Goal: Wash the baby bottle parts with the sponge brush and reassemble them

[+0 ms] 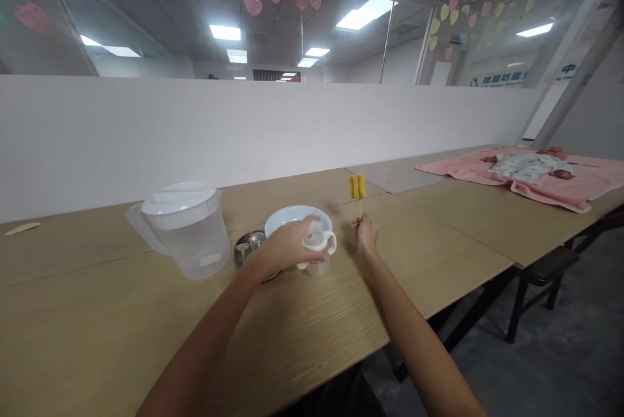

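My left hand [287, 247] is closed around a small clear baby bottle with white side handles [319, 249], which stands on the wooden table. My right hand [365, 231] is closed on the thin stem of a yellow sponge bottle brush [357, 187], held upright with the sponge head above the hand. A light blue bowl [290, 215] sits just behind the bottle. A small round metal dish [246, 247] lies left of my left hand, partly hidden by it.
A clear plastic pitcher with a lid [188, 227] stands to the left on the wooden table [121, 313]. A baby doll [531, 165] lies on a pink blanket [580, 191] far right. A white partition runs behind. A dark chair [541, 274] stands under the table's right edge.
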A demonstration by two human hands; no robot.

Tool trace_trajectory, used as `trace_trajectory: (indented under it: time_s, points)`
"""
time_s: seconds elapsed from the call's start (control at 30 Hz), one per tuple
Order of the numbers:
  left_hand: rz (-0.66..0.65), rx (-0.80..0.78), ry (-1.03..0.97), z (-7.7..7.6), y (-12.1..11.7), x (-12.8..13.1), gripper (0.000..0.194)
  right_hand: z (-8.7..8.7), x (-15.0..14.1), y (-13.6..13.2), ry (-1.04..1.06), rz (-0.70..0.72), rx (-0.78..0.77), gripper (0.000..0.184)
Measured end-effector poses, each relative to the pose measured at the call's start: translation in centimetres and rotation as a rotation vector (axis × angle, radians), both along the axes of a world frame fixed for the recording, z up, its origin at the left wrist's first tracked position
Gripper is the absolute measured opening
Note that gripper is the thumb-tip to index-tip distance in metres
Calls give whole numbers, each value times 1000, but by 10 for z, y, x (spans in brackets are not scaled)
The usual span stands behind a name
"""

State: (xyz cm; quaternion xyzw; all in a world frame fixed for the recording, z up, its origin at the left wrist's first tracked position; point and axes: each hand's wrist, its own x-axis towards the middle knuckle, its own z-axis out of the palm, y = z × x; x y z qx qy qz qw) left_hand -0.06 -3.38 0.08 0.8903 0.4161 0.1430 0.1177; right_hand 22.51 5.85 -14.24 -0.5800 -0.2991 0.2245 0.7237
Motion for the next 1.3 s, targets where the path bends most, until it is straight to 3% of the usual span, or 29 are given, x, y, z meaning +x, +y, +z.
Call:
trace_trajectory:
  time_s: [0.07, 0.2, 0.33, 0.43, 0.63, 0.87, 1.17, 1.3]
  points:
    - [35, -19, -235, 11, 4, -13, 71, 0, 0, -1, -11, -46, -15, 49]
    - [56, -64, -640, 22, 15, -27, 60, 4, -1, -4, -139, -134, -69, 45]
    - [108, 7, -815, 21, 23, -27, 50, 11, -5, -12, -326, -201, -32, 39]
    - [143, 148, -702, 16, 28, -28, 51, 15, -11, -18, -556, -294, 44, 36]
    - [158, 499, -237, -1, 38, -33, 49, 19, -22, -28, -966, -423, 167, 34]
    - [107, 544, -232, -8, 48, -35, 55, 23, -23, -34, -1153, -456, 278, 29]
    - [93, 538, -172, -5, 47, -35, 49, 22, -19, -39, -1063, -449, 274, 34]
    - [123, 567, -115, -5, 49, -36, 49, 21, -18, -40, -1145, -396, 291, 30]
